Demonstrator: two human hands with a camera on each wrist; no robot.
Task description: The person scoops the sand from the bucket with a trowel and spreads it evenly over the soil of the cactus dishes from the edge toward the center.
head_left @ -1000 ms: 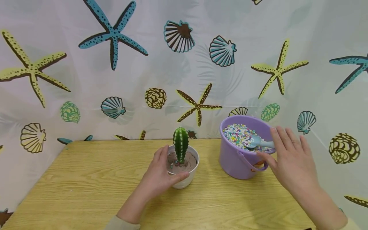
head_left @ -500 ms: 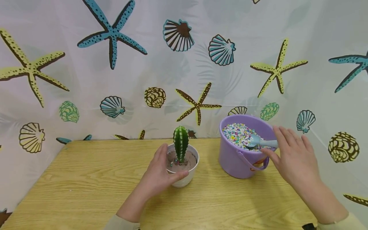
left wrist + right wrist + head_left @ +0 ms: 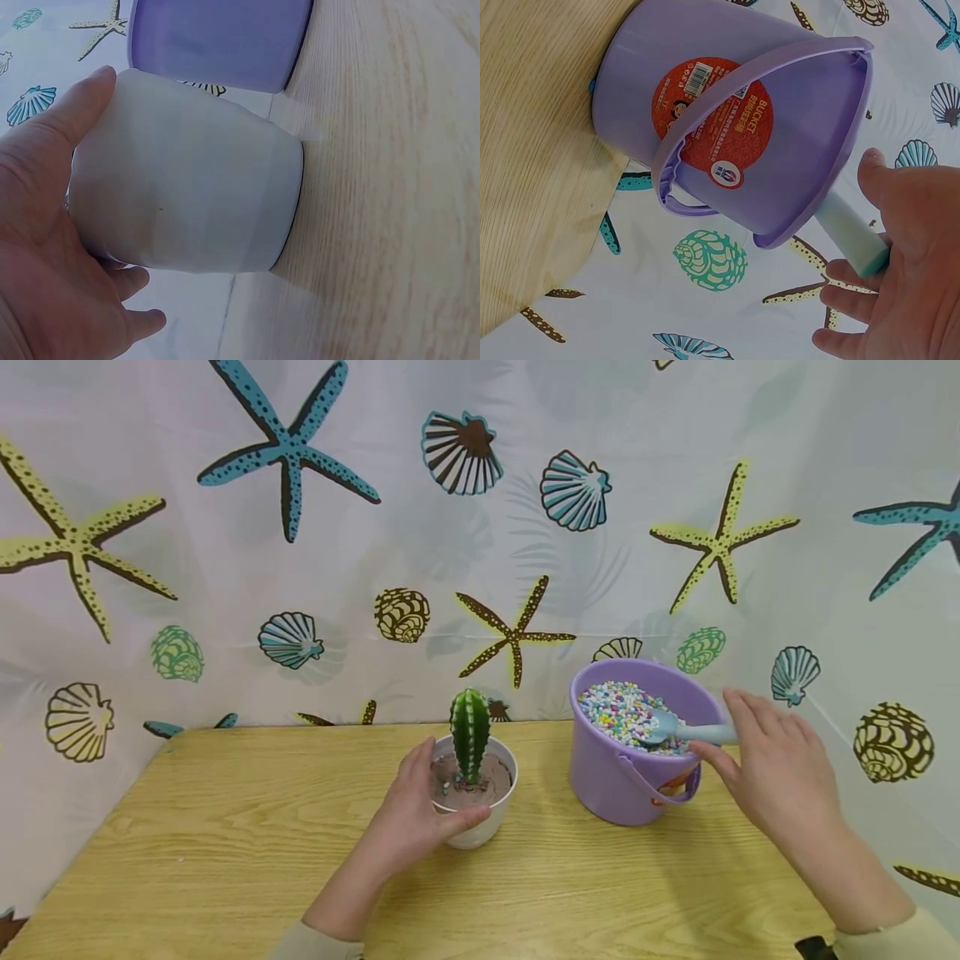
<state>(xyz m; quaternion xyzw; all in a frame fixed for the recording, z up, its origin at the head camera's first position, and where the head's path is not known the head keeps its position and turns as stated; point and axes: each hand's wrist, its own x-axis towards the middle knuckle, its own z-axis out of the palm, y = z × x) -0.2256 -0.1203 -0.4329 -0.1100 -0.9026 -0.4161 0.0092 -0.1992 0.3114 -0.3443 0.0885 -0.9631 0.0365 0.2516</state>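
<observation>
A green cactus (image 3: 470, 735) stands in brown soil in a white flower pot (image 3: 480, 832) on the table. My left hand (image 3: 408, 818) holds the pot by its left side, thumb across the front near the rim and fingers round the far side. In the left wrist view the pot's wall (image 3: 187, 172) rests against the palm side. To the right, a purple bucket (image 3: 607, 781) holds small multicoloured beads (image 3: 615, 706) with a light blue scoop (image 3: 712, 734) lying in them. My right hand (image 3: 787, 777) is spread at the scoop's handle, which overhangs the rim; the thumb is apart from the handle (image 3: 851, 232).
The bucket's handle (image 3: 682, 127) hangs down on its near side, over a red label (image 3: 712, 127). A wood-grain table (image 3: 247, 827) lies below. Behind and at the sides hangs a pale cloth (image 3: 420, 543) printed with starfish and shells.
My right hand has moved slightly right, along the scoop's handle toward its end, and more of the handle shows. The left hand keeps its place at the pot.
</observation>
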